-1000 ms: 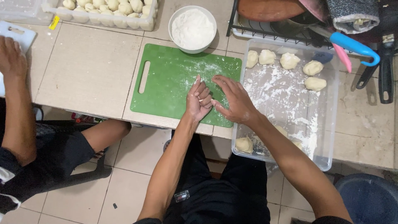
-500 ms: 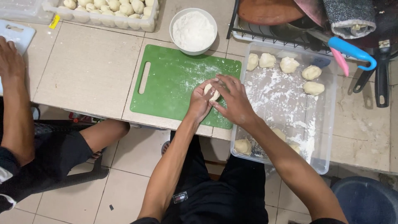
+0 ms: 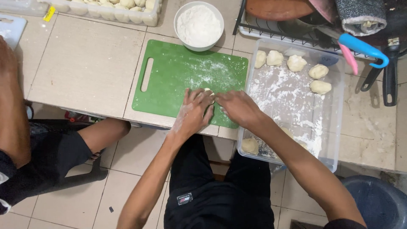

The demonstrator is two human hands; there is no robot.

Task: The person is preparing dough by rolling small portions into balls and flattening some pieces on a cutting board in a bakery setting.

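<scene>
Dough piece (image 3: 207,91) on green cutting board (image 3: 169,80): I note both hands (image 3: 196,111) (image 3: 238,107) cupping it, shaping unfinished, five shaped pieces (image 3: 296,62) beside board.

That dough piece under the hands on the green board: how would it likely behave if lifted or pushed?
The dough piece is probably soft and would sag or dent, since the left hand presses it flat. Flour on the green cutting board suggests it would slide rather than stick. It seems unlikely to roll.

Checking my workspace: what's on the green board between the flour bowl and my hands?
Only scattered flour on the green cutting board, between the flour bowl and both hands; head view.
</scene>
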